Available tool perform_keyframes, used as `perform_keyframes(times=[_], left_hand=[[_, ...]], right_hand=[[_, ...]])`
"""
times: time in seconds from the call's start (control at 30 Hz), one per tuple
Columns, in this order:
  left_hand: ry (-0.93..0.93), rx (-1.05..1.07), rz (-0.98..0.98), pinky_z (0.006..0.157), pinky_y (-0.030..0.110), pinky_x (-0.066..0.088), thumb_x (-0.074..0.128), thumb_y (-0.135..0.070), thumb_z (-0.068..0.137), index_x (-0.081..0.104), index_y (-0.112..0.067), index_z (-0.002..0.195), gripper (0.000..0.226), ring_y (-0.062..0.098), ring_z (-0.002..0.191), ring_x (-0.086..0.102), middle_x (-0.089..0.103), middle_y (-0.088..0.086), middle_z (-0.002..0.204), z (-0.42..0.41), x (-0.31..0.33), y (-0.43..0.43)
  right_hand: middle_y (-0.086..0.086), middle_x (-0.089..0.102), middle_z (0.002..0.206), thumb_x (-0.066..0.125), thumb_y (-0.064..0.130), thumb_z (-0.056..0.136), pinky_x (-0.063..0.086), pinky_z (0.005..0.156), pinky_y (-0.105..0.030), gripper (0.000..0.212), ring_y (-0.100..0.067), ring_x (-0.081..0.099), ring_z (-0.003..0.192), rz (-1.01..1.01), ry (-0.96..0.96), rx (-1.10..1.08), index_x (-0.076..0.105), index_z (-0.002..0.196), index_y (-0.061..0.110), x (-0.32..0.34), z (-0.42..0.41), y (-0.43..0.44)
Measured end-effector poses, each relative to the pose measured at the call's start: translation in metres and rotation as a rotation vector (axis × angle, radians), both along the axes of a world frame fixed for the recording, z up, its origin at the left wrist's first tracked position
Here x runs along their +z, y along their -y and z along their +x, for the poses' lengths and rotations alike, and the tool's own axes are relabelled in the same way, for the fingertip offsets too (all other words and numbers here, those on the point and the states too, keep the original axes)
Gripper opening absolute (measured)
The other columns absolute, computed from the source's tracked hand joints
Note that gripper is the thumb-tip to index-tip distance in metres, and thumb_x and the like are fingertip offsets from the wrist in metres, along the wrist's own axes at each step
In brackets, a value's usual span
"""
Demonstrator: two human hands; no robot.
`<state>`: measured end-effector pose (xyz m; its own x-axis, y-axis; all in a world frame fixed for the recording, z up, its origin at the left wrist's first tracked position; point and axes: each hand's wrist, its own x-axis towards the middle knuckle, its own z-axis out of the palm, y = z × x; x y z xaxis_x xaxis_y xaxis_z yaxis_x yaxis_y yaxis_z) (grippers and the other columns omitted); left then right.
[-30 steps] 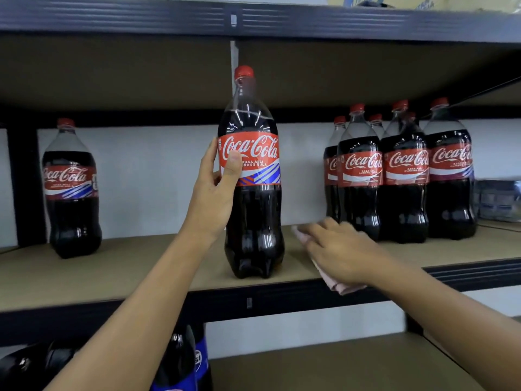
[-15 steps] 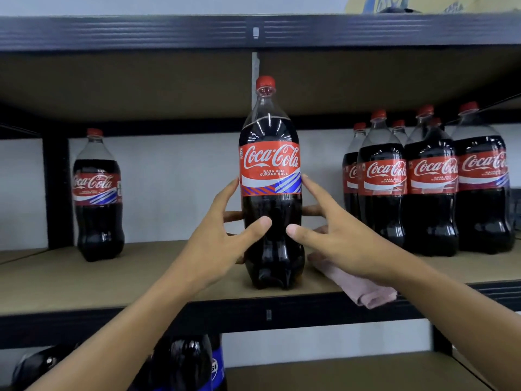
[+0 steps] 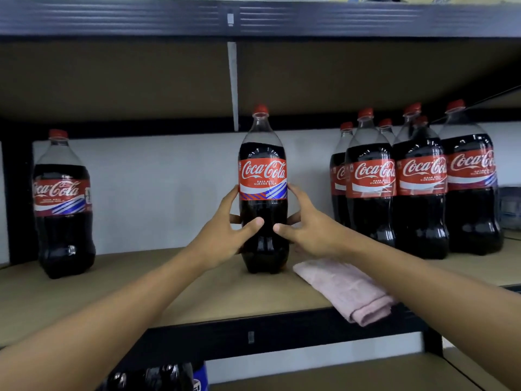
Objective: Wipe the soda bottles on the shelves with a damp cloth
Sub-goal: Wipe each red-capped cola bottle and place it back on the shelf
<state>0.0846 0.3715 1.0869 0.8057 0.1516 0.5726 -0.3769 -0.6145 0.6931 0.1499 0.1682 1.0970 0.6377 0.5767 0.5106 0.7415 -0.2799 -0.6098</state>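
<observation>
Head view: a cola bottle (image 3: pixel 263 176) stands upright at the centre of the brown shelf (image 3: pixel 141 283). The left hand (image 3: pixel 225 235) grips its lower body from nine o'clock and the right hand (image 3: pixel 310 230) from three o'clock. Their fingers curl round the sides, and both thumbs press on the dark front below the red label. A folded pink cloth (image 3: pixel 344 289) lies on the shelf at about four o'clock of the bottle, under the right forearm, overhanging the front edge; neither hand holds it. A lone bottle (image 3: pixel 63 204) stands well apart at nine o'clock, and a cluster of bottles (image 3: pixel 417 193) at three o'clock.
</observation>
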Motion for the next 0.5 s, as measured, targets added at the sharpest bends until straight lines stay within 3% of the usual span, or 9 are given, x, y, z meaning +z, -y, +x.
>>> perform_keyframes(times=[0.1,0.17,0.33,0.4,0.5], left_hand=[[-0.039,0.001,0.011,0.082,0.049,0.064,0.071,-0.045,0.094,0.011,-0.057,0.157,0.088,0.024,0.118,0.066,0.059,0.000,0.131,0.036,0.003,0.005],[-0.050,-0.019,0.018,0.079,0.052,0.064,0.070,-0.040,0.096,0.009,-0.055,0.158,0.087,0.027,0.118,0.065,0.058,-0.001,0.131,0.058,0.004,0.012],[-0.046,-0.051,0.079,0.103,0.053,0.054,0.064,-0.027,0.102,0.005,-0.040,0.161,0.085,0.033,0.130,0.059,0.050,0.006,0.150,0.101,0.006,0.035],[-0.058,-0.060,0.095,0.103,0.047,0.051,0.062,-0.022,0.103,0.005,-0.035,0.162,0.083,0.039,0.130,0.058,0.051,0.009,0.147,0.114,0.007,0.041],[-0.064,-0.069,0.133,0.105,0.050,0.051,0.066,-0.035,0.097,0.006,-0.039,0.161,0.088,0.038,0.129,0.059,0.052,0.005,0.150,0.128,0.009,0.047]], right_hand=[[-0.014,0.063,0.129,0.064,0.020,0.101,0.053,0.083,-0.020,0.089,-0.013,0.062,0.093,0.020,0.012,-0.055,-0.001,0.160,0.035,0.001,0.026,-0.004],[-0.016,0.061,0.134,0.064,0.018,0.099,0.050,0.093,-0.030,0.089,-0.022,0.059,0.105,0.024,0.004,-0.091,0.000,0.160,0.034,0.002,0.043,-0.002],[-0.016,0.065,0.133,0.062,0.017,0.099,0.048,0.106,-0.040,0.087,-0.036,0.063,0.120,0.042,-0.003,-0.226,0.003,0.161,0.034,-0.001,0.074,0.006],[-0.016,0.064,0.133,0.062,0.016,0.099,0.046,0.108,-0.039,0.086,-0.036,0.063,0.122,0.070,0.003,-0.275,0.006,0.162,0.033,-0.005,0.082,0.008],[-0.015,0.060,0.140,0.062,0.014,0.098,0.045,0.109,-0.040,0.086,-0.036,0.060,0.125,0.098,0.000,-0.346,0.009,0.162,0.034,-0.006,0.095,0.010]])
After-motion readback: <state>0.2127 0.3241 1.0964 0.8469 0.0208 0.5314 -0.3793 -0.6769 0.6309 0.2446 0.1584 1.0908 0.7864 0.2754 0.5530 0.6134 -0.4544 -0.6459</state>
